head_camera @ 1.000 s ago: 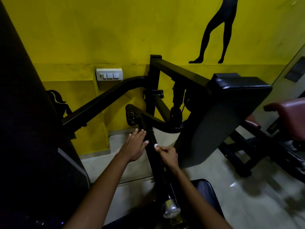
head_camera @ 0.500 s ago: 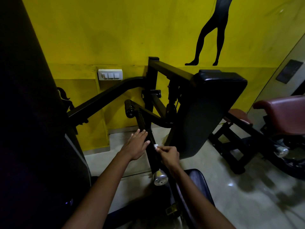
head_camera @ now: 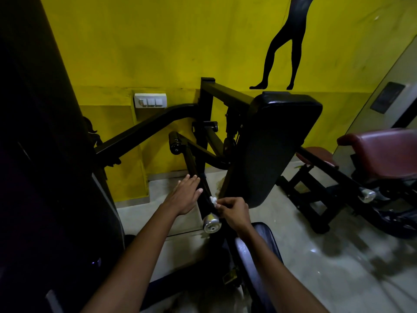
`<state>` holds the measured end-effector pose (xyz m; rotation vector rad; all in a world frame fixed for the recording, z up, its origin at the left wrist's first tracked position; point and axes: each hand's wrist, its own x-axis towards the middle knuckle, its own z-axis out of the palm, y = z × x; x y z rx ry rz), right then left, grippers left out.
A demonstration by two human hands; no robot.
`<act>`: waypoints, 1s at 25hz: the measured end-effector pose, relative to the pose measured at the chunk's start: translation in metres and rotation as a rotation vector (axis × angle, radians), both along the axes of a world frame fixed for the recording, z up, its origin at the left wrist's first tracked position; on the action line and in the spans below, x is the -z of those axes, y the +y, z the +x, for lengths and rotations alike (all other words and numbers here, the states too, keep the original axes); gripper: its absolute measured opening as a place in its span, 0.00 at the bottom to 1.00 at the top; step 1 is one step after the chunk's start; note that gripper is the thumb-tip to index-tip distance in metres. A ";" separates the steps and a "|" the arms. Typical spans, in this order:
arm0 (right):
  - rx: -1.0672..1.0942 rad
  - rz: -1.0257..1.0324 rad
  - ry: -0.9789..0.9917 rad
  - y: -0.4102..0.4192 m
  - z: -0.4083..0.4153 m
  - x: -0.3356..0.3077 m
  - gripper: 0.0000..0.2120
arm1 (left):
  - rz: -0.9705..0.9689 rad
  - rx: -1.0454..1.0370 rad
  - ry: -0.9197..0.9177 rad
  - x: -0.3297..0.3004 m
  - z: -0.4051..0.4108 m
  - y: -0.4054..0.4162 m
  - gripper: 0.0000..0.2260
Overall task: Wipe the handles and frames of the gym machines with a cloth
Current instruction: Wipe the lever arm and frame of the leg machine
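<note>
The person stands over a black machine [head_camera: 206,123] set against a yellow wall [head_camera: 158,46]. Both bare arms reach down toward a black handle [head_camera: 204,199] that slants from the frame toward the camera and ends in a silver cap [head_camera: 211,222].

The left hand [head_camera: 184,196] lies flat, fingers straight and together, its fingertips resting on the left side of the handle above the cap. It holds nothing.

The right hand [head_camera: 234,212] is curled, thumb and fingertips pinching a small white cloth [head_camera: 213,200]. The cloth is a tiny wad, pressed against the right side of the handle just above the cap. Only a bit of it pokes out of the pinch.

Right of the handle a big black back pad [head_camera: 275,150] stands tilted, close behind the right hand. Below the right forearm lies the dark seat [head_camera: 264,242]. A foam roller [head_camera: 174,141] sticks out of the frame farther up, near the wall.

On the wall sit a white switch plate [head_camera: 150,100] and a black silhouette [head_camera: 282,53] of a pair of legs. To the right stands another machine with a maroon pad [head_camera: 381,152] on a black frame, on a pale glossy floor [head_camera: 327,267]. A dark upright mass [head_camera: 45,154] fills the left edge; I cannot tell what it is. No container is in sight.
</note>
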<state>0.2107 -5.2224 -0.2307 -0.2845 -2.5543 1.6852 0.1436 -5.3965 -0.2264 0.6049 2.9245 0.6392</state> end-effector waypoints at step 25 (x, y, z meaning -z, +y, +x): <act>-0.154 0.009 0.094 -0.009 -0.116 -0.004 0.08 | -0.019 0.037 0.059 0.006 -0.121 -0.040 0.23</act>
